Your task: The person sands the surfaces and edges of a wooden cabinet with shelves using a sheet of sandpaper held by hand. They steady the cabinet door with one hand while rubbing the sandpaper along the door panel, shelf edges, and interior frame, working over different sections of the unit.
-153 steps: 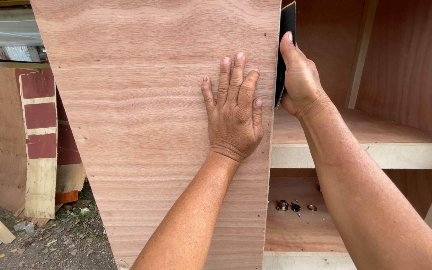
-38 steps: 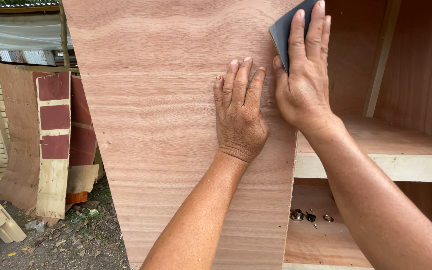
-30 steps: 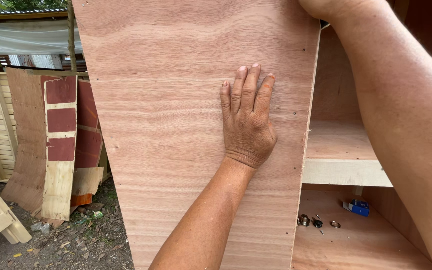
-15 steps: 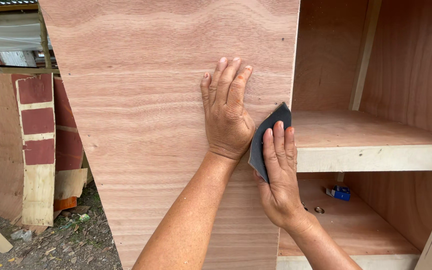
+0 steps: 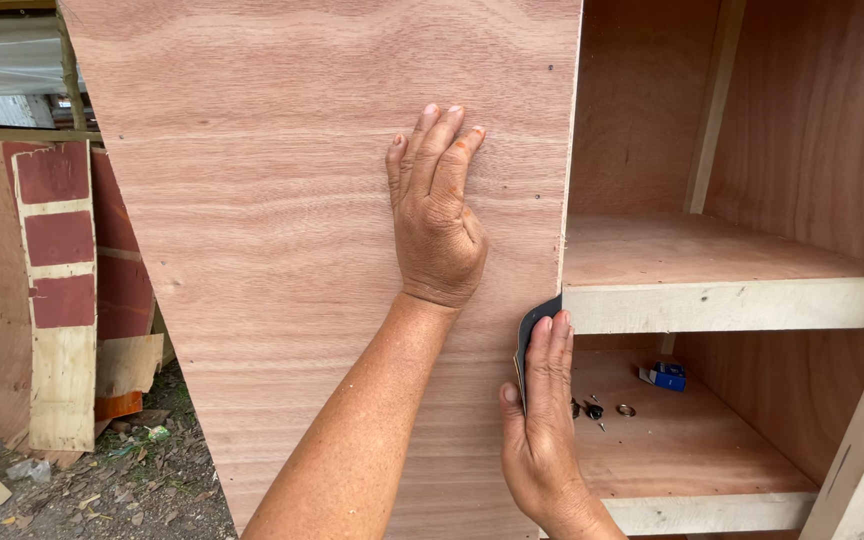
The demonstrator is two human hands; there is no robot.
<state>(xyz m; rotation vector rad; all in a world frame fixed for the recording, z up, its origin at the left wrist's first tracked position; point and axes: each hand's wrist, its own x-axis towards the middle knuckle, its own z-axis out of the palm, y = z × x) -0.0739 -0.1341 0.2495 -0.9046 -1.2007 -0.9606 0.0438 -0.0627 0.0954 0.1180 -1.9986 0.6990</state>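
A tall reddish plywood panel (image 5: 282,250) forms the side of an open wooden cabinet. My left hand (image 5: 437,215) lies flat on the panel's face, fingers together and pointing up. Lower down, my right hand (image 5: 542,420) holds a dark folded sheet of sandpaper (image 5: 530,322) against the panel's right front edge, just below the level of the upper shelf (image 5: 722,270). Only the top of the sandpaper shows above my fingers.
On the lower shelf (image 5: 682,440) lie a small blue box (image 5: 664,376) and some small metal fittings (image 5: 600,410). To the left lean board offcuts, one with red painted blocks (image 5: 57,290), over littered dirt ground (image 5: 102,490).
My right hand with the sandpaper swept from the top of the panel's edge down to below the upper shelf. My left hand stayed flat on the panel.
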